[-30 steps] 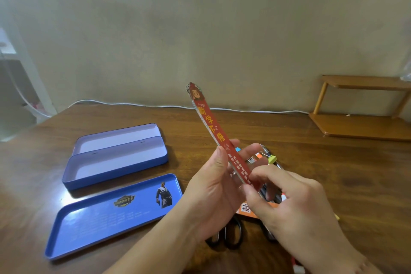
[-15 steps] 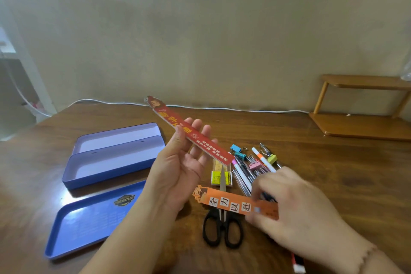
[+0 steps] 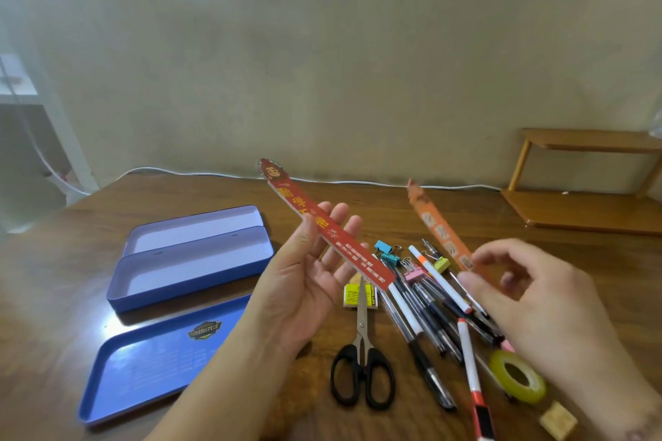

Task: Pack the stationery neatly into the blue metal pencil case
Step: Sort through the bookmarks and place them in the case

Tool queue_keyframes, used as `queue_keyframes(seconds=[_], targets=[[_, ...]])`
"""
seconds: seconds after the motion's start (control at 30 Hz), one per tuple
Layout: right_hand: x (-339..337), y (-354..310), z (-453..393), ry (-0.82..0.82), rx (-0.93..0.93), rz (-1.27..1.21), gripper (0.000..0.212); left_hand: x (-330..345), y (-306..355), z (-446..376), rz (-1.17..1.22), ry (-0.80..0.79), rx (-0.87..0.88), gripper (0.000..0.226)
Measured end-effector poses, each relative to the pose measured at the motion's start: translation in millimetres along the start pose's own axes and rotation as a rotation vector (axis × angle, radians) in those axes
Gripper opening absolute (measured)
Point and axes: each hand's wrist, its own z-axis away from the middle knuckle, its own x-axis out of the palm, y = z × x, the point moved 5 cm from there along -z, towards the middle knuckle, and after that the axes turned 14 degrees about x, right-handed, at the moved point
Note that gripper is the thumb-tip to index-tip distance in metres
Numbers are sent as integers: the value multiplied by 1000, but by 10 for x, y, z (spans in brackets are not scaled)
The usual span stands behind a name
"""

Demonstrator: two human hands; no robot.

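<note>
One wide camera sits on my head, looking forward and down across the table (image 3: 107, 351) toward its far edge at the wall, close over my two hands; no second view.

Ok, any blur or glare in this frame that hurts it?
Head view: the right hand and its orange ruler are motion-smeared; the red ruler in the left hand stays readable; soft glare on the case lid; wide-angle bending at the edges.
</note>
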Motion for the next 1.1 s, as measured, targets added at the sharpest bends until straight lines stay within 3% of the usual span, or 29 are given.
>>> queue_keyframes(seconds=[0.13,0.33,0.57,0.7,0.8,0.9,1.0,1.1], targets=[[103,-122,122,-124,-64,-293,31,28,-298,126,-219,-101,-138,35],[369,-198,275,-98,-197,-215,34,109,-515,269,-199,-247,-219,42],[370,-219,287,-97,-301,-218,40,94,-518,274,-239,-240,-239,42],[255,-289,300,-265,-474,-224,46,77,-392,198,-178,-179,-206,44],[154,-329,314,-349,-584,-263,37,30,-309,150,-95,-99,-185,48],[149,-374,345,-299,-664,-243,27,29,-327,161,-64,-90,-215,49],[143,-362,312,-326,-512,-315,25,63,-329,181,-58,-133,-222,52],[218,-276,256,-473,-272,-312,44,104,-325,207,-96,-210,-223,60]])
